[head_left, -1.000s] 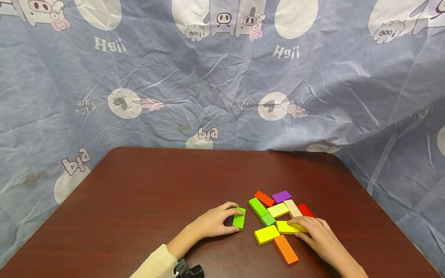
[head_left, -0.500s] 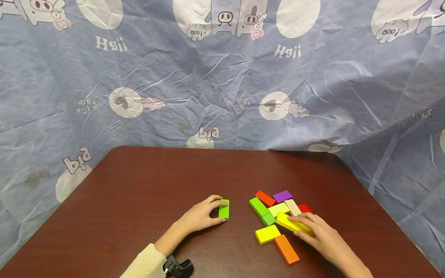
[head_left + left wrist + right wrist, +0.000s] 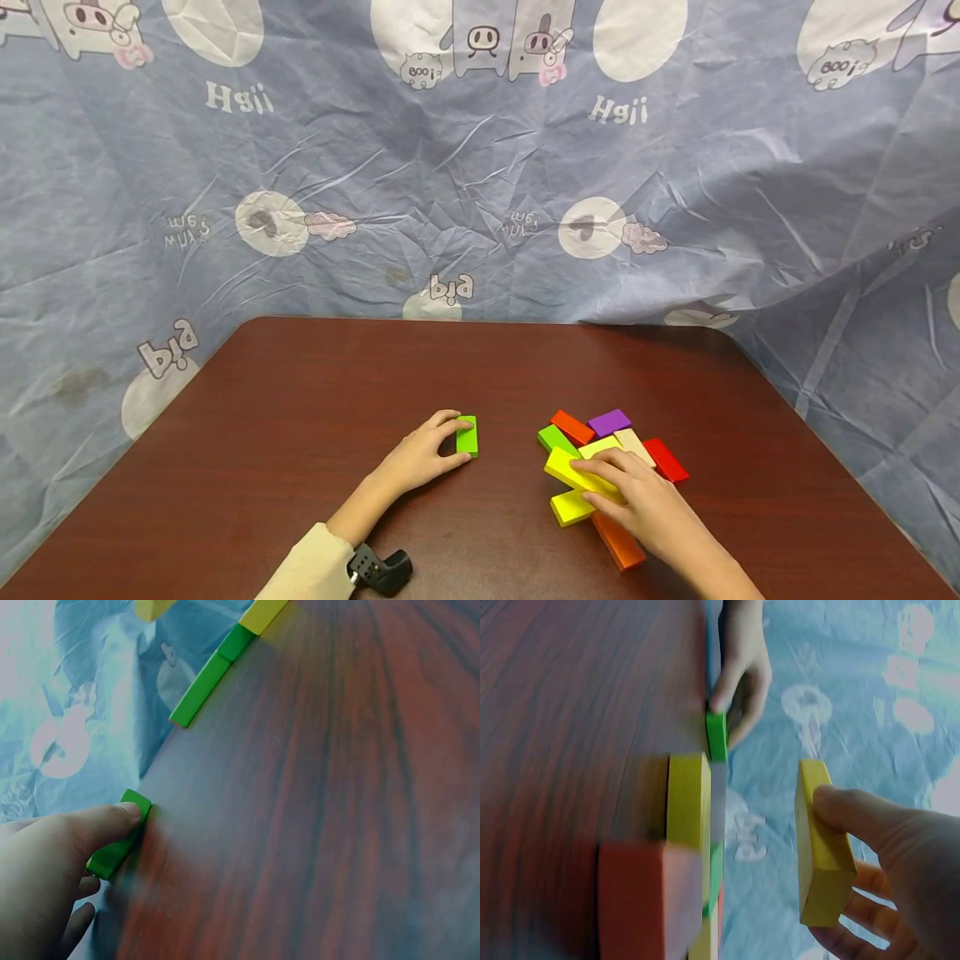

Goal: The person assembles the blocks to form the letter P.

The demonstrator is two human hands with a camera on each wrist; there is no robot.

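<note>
Between thumb and fingers, my left hand (image 3: pixel 420 454) holds a green block (image 3: pixel 468 437) down on the dark table, left of a cluster of blocks. My right hand (image 3: pixel 643 500) pinches a yellow block (image 3: pixel 570 472) raised over that cluster; the right wrist view shows this yellow block (image 3: pixel 821 847) clear of the tabletop. Under and around it lie another yellow block (image 3: pixel 572 507), an orange block (image 3: pixel 619 542) and a green block (image 3: pixel 557 439). A pale yellow block (image 3: pixel 600 447) is partly covered by the right hand.
Farther back in the cluster are a red-orange block (image 3: pixel 572 427), a purple block (image 3: pixel 610 422), a cream block (image 3: pixel 634 447) and a red block (image 3: pixel 666 460). The brown table (image 3: pixel 360 367) ends at a hanging printed cloth (image 3: pixel 480 167).
My left hand has slid its green block left and away from me. My right hand has lifted the yellow block off the table and carried it left over the cluster.
</note>
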